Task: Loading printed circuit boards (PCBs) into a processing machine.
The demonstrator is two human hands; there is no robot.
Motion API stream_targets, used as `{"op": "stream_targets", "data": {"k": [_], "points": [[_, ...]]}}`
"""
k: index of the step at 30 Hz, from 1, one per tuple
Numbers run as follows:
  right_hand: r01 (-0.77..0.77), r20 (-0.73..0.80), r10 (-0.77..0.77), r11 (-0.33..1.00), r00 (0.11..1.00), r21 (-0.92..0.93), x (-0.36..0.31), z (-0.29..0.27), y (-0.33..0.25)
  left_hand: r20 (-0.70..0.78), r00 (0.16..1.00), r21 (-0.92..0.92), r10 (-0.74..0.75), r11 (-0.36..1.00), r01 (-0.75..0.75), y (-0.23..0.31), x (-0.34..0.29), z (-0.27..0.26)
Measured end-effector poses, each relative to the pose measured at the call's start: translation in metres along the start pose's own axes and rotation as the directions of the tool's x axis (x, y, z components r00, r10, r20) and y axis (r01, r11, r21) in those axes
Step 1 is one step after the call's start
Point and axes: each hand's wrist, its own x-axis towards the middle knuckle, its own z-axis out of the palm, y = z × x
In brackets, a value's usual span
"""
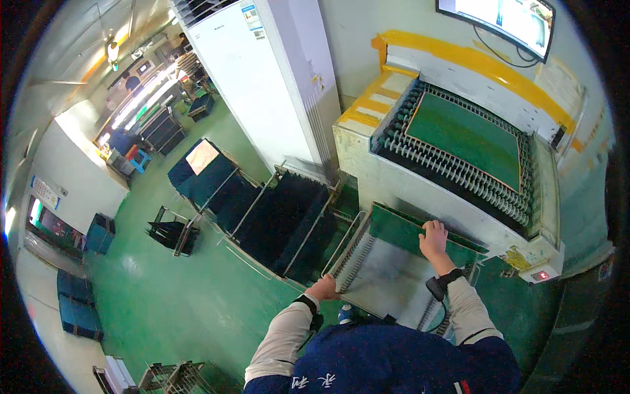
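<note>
Before me stands a slotted rack (355, 253) with toothed sides and a grey metal plate (387, 272) between them. A green board (398, 229) is upright in its far end, beside the machine. My right hand (434, 240) is closed at the top edge of this board, fingers bent over it. My left hand (323, 287) is closed around the near left edge of the rack; its fingertips are partly hidden. Another green board (466, 139), with a copper-coloured rim, lies flat on the rollers of the machine, beyond my right hand.
The white roller machine (357, 148) has yellow tape along its top. Left of the rack stand dark slotted carts (282, 217) and a smaller black rack (172, 231). A tall white cabinet (246, 79) rises behind. A screen (502, 20) hangs at upper right. People work far left.
</note>
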Motion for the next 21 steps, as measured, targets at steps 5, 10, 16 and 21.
{"op": "stream_targets", "data": {"k": [5, 10, 16, 21], "points": [[-0.064, 0.113, 0.058, 0.997, 0.992, 0.052, 0.001, 0.013, 0.009, -0.027, 0.995, 0.089, 0.096, 0.992, -0.094, -0.047, 0.062, 0.061], [-0.066, 0.255, 0.114, 0.980, 0.960, -0.189, -0.005, 0.028, 0.039, -0.020, 0.990, 0.094, 0.139, 0.986, -0.137, -0.032, 0.039, 0.038], [-0.088, 0.210, 0.109, 0.990, 0.972, -0.108, 0.004, 0.038, 0.043, -0.068, 0.987, 0.098, 0.146, 0.985, -0.139, -0.021, 0.014, 0.021], [-0.112, 0.254, 0.135, 0.988, 0.958, -0.105, -0.002, 0.034, 0.042, -0.094, 0.993, 0.036, 0.070, 0.997, -0.067, -0.012, 0.007, 0.015]]}}
